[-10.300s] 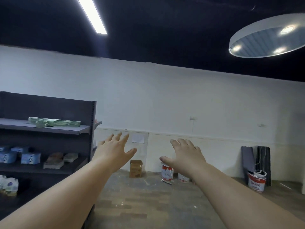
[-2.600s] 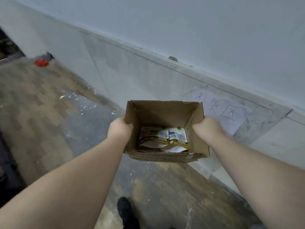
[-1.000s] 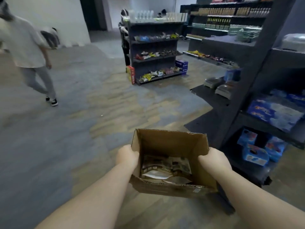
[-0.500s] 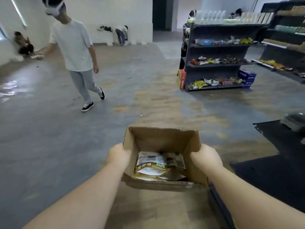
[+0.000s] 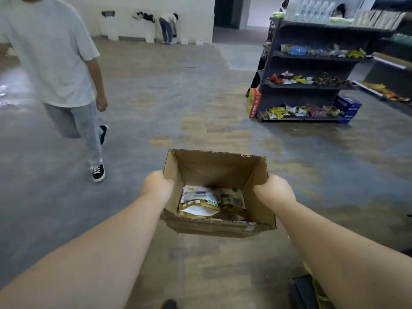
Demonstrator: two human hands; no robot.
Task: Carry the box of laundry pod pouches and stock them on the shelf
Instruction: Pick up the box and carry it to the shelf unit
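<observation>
While it is carried: the box (image 5: 215,175) is out in front, up off the floor, with the pouches (image 5: 201,200) lying flat at its bottom.
Left hand: the left hand (image 5: 157,184) grips the box's left wall.
Right hand: the right hand (image 5: 275,191) grips the right wall.
How it handles: thin, bendy cardboard, likely light; pouches look soft and may slide. Hold both sides and keep it level.
What changed: half a second ago the walking person (image 5: 55,70) was farther off; now close on the left. The snack shelf (image 5: 312,70) looks nearer too.
</observation>
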